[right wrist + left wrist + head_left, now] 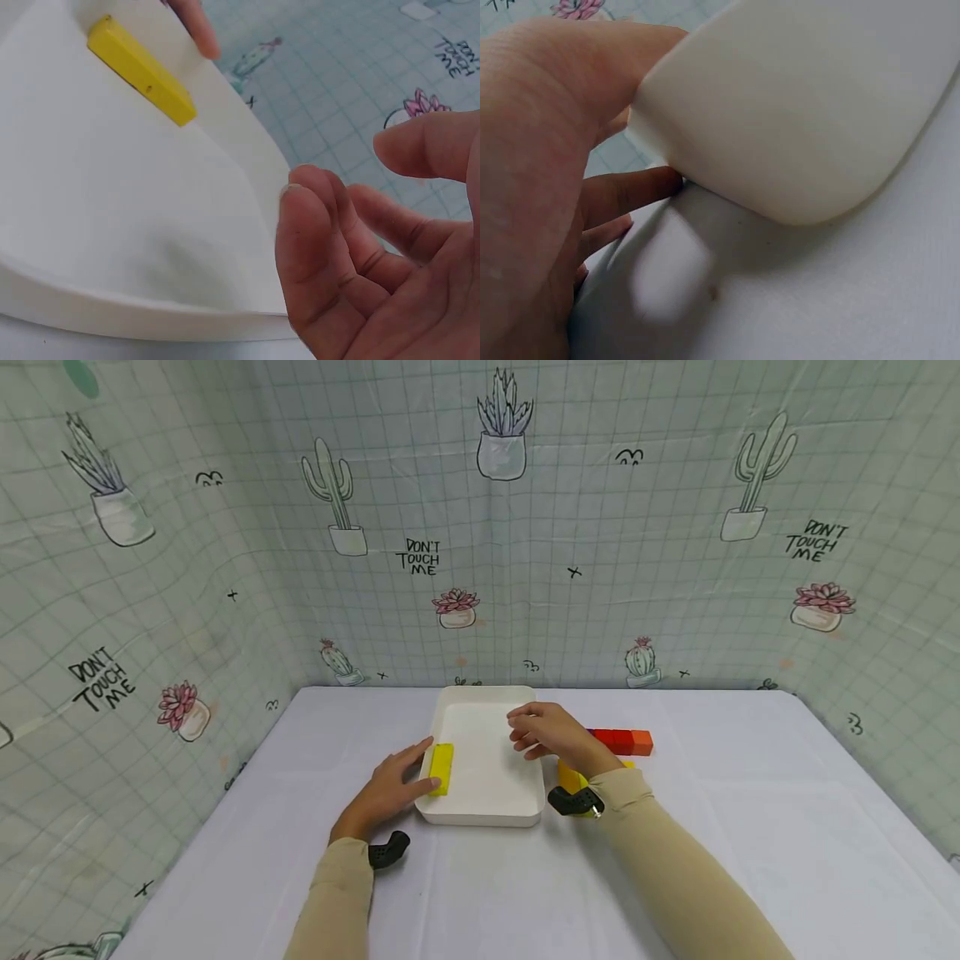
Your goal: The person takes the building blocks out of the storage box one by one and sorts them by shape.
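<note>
A shallow white tray (pixel 487 793) lies on the table. Along its inner left side rests a yellow bar-shaped block (pixel 442 764), seen also in the right wrist view as a yellow block (pixel 142 71). My left hand (pixel 388 792) grips the tray's left wall, thumb over the rim by the block and fingers against the outside. In the left wrist view the tray's outer wall (pixel 780 135) hides the thumb tip. My right hand (pixel 551 733) hovers over the tray's right rim, holding nothing, fingers loosely bent and thumb apart from them.
Right of the tray lies a row of red blocks (pixel 617 742) with an orange block (pixel 642 743) at its end. Yellow pieces (pixel 570 777) sit partly hidden under my right wrist. A cactus-print cloth (pixel 487 543) hangs behind and beside the white table (pixel 480 893).
</note>
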Demonstrator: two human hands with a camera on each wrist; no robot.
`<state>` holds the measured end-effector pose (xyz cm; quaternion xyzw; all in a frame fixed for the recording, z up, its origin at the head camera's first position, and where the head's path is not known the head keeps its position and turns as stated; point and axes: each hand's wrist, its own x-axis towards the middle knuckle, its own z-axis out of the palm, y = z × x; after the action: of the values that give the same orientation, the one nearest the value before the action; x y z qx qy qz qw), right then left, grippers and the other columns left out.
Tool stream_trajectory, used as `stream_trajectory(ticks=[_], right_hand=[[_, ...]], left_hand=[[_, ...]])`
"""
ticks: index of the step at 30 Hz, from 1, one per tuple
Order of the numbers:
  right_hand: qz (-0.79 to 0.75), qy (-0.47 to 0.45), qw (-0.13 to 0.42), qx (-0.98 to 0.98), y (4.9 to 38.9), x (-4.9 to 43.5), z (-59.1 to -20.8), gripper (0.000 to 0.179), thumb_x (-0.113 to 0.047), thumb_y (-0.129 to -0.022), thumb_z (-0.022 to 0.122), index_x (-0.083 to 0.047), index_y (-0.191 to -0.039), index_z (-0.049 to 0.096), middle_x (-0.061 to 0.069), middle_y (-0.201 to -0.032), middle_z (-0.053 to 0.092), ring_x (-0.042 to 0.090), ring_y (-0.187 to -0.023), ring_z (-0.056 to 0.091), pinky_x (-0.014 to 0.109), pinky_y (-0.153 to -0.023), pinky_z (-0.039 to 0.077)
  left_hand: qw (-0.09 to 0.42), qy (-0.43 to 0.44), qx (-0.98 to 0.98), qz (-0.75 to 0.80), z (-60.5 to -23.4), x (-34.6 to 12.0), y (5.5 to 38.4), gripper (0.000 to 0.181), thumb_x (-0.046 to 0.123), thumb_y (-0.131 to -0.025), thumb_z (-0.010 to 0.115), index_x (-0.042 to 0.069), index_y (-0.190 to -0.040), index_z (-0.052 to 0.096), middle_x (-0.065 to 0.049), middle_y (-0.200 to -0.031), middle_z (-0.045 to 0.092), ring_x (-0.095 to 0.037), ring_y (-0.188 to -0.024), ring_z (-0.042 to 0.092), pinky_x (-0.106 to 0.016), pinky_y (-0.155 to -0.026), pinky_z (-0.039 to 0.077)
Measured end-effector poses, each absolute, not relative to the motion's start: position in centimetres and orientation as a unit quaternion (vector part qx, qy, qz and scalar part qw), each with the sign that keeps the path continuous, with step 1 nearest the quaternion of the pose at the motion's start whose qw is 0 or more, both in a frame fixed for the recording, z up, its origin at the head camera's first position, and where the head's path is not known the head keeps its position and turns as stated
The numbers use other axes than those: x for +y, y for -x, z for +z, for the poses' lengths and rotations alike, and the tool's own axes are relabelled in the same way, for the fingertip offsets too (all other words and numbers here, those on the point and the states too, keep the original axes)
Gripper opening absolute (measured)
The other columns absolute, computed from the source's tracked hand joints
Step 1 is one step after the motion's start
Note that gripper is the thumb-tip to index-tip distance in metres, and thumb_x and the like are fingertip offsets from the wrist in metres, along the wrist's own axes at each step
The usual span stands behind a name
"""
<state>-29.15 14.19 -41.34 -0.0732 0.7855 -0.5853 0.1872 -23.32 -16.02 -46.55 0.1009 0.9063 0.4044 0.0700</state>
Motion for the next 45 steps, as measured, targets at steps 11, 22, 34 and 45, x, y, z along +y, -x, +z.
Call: stream_trajectory(ticks=[11,22,34,45], right_hand=[[-0.621,0.080,0.194,0.755,29.3,11.5,-41.3,0.041,-0.023,-0.100,0.058,0.002,-0.134,0.058,0.024,-0.114,0.064,0.029,-0.091,0.068,0.033,-0.076,0.060],[-0.603,0.113,0.221,0.758,29.6,9.1,-41.9,0.040,-0.015,-0.095,0.066,0.003,-0.131,0.060,0.022,-0.115,0.068,0.025,-0.091,0.069,0.035,-0.078,0.060],[-0.554,0.098,0.230,0.794,30.1,7.7,-43.9,0.033,-0.017,-0.090,0.072,-0.005,-0.121,0.066,0.009,-0.098,0.071,0.021,-0.080,0.067,0.030,-0.072,0.059],[-0.536,0.144,0.233,0.798,30.5,6.9,-44.1,0.037,-0.014,-0.088,0.072,-0.006,-0.123,0.066,0.007,-0.105,0.071,0.021,-0.083,0.067,0.030,-0.071,0.059]], left_hand=[[0.094,-0.065,0.887,0.447,-46.5,-16.6,23.2,0.079,0.049,-0.088,0.072,0.035,-0.157,0.035,-0.002,-0.160,0.035,-0.041,-0.151,0.005,-0.070,-0.115,0.006],[0.073,-0.085,0.901,0.420,-46.9,-16.3,23.3,0.081,0.051,-0.088,0.072,0.030,-0.158,0.035,-0.004,-0.160,0.036,-0.038,-0.151,0.014,-0.064,-0.118,0.004],[0.073,-0.092,0.909,0.400,-46.7,-15.9,23.0,0.080,0.054,-0.089,0.070,0.032,-0.158,0.034,-0.002,-0.161,0.033,-0.039,-0.151,0.012,-0.066,-0.117,0.006],[0.068,-0.097,0.912,0.392,-46.7,-15.8,23.2,0.080,0.052,-0.089,0.070,0.030,-0.158,0.035,-0.003,-0.162,0.032,-0.037,-0.151,0.014,-0.064,-0.118,0.006]])
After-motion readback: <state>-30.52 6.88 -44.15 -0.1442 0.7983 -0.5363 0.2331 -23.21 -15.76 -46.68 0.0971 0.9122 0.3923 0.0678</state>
